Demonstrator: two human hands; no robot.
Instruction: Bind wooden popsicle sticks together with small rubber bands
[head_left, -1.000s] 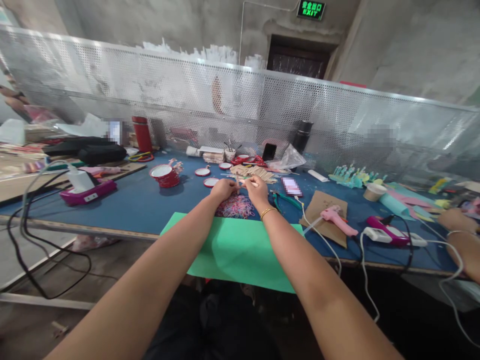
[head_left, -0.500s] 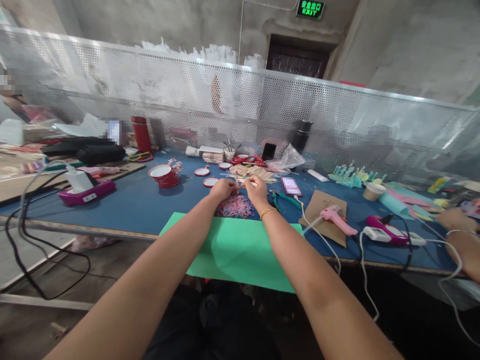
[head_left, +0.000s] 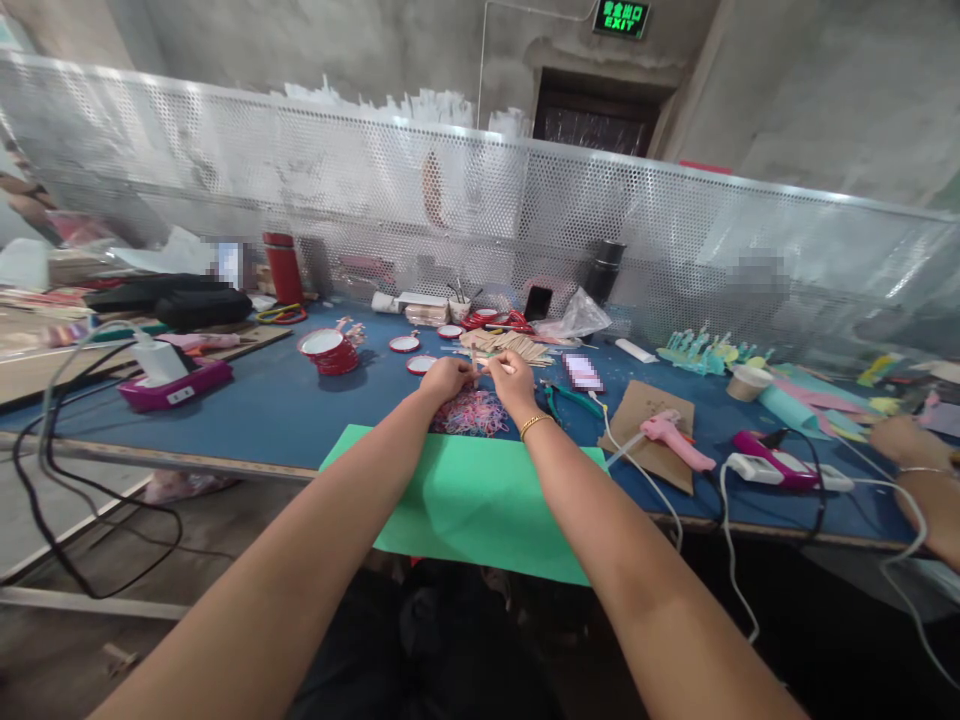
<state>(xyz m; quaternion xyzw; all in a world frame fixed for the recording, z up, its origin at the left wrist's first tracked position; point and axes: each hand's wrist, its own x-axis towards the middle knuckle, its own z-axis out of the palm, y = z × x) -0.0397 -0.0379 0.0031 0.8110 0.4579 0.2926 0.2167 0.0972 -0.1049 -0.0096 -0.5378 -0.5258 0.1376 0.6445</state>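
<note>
Close together at the middle of the table, both my hands work on small sticks. My left hand (head_left: 448,378) is closed, its fingertips on a thin upright wooden stick (head_left: 474,356). My right hand (head_left: 514,380) pinches a short pale stick (head_left: 489,364) beside it; the exact joint between the two is too small to make out. Below the hands lies a tangled heap of colourful rubber bands (head_left: 474,415). Just behind them is a pile of flat wooden craft sticks (head_left: 514,347). A green sheet (head_left: 480,510) hangs over the table's front edge under my forearms.
Right of my hands lie teal-handled pliers (head_left: 574,400), a phone (head_left: 583,372), a pink glue gun (head_left: 671,435) on cardboard (head_left: 637,410), and a purple power strip (head_left: 780,462) with cords. Left stand stacked red-rimmed pieces (head_left: 330,352). Another person's arm (head_left: 919,470) rests at far right.
My hands and the sticks stay almost in place. At far right, the other person's hand has shifted slightly.
</note>
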